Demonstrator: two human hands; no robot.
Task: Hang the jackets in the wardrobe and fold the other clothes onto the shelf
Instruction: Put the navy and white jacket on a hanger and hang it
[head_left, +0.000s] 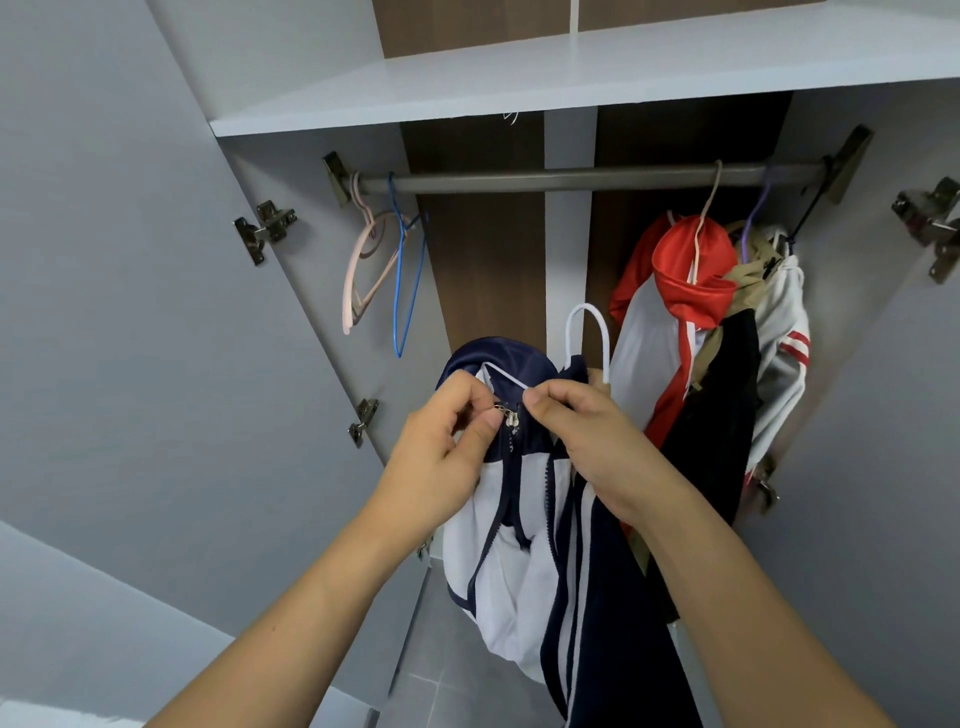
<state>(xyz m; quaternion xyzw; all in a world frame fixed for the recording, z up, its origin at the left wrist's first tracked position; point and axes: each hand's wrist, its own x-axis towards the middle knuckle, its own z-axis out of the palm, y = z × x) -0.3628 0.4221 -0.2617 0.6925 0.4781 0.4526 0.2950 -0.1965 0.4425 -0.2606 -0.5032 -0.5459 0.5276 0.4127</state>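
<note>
A navy and white jacket (511, 561) hangs on a white hanger (587, 332) that I hold up in front of the open wardrobe, below the rail (571, 178). My left hand (441, 452) pinches the metal zip pull (508, 415) at the jacket's collar. My right hand (587, 441) grips the collar's other side together with the hanger's neck. The hanger's hook points up, clear of the rail.
On the rail's right end hang a red and white jacket (675, 312), a black garment (727, 415) and a white one with red stripes (784, 332). A pink hanger (363, 270) and a blue hanger (402, 280) hang bare at the left. A white shelf (519, 83) runs above.
</note>
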